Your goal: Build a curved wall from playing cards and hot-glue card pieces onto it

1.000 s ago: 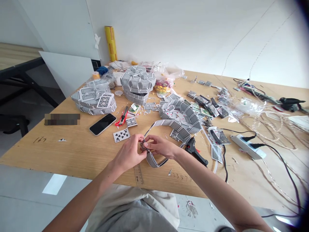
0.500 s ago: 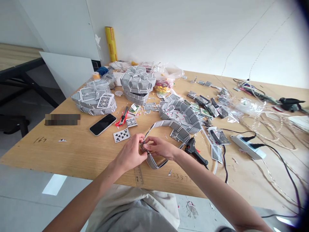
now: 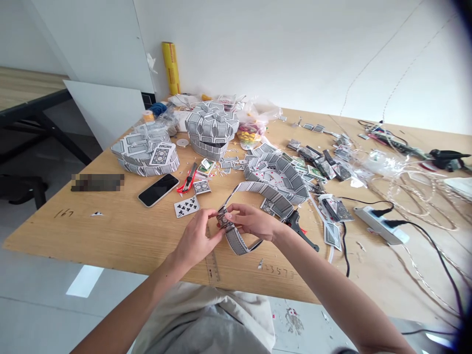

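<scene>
A curved strip made of folded playing cards point(image 3: 263, 191) loops on edge over the near part of the table. My left hand point(image 3: 197, 235) pinches its near left side between thumb and fingers. From the other side, my right hand point(image 3: 252, 220) grips the same spot, where a small folded card piece point(image 3: 222, 219) lies against the strip. Left of the hands is an eight of clubs card point(image 3: 187, 206). A black glue gun point(image 3: 300, 230) lies just right of the strip, partly behind my right forearm.
Heart-like card boxes point(image 3: 145, 152) and a lidded card box point(image 3: 212, 129) stand at the back left. A phone point(image 3: 158, 190), a red cutter point(image 3: 188, 179), an open card frame point(image 3: 275, 172) and a power strip point(image 3: 381, 225) with cords surround the work. A ruler point(image 3: 213, 268) lies near the front edge.
My fingers have shifted on the strip, and its near left section has turned so the small folded piece shows more. The view has moved slightly.
</scene>
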The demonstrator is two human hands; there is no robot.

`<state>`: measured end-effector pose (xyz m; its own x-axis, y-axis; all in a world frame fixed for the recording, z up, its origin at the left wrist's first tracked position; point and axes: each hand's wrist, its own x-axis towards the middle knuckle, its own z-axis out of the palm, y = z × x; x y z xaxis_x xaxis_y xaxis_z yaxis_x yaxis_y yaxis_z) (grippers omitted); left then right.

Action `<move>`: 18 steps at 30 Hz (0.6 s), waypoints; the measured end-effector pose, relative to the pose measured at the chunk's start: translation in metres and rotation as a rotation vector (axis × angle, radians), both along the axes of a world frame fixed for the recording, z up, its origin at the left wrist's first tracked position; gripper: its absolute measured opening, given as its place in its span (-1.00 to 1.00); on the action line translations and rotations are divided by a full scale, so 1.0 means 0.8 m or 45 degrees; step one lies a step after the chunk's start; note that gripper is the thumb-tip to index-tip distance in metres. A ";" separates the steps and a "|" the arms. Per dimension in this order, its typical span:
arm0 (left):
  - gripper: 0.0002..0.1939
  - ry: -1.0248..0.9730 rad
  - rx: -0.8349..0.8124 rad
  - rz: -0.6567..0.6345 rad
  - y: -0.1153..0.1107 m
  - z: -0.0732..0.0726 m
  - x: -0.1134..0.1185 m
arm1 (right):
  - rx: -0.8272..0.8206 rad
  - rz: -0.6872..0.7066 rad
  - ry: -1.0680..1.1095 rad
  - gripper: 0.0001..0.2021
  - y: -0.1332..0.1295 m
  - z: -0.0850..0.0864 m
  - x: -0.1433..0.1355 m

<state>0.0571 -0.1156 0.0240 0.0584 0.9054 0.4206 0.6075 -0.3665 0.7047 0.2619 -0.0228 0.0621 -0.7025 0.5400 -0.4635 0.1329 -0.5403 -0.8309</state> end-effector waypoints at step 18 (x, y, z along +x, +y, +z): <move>-0.74 0.186 -0.073 0.000 0.007 0.000 0.002 | 0.026 -0.021 -0.007 -0.42 -0.001 -0.007 -0.010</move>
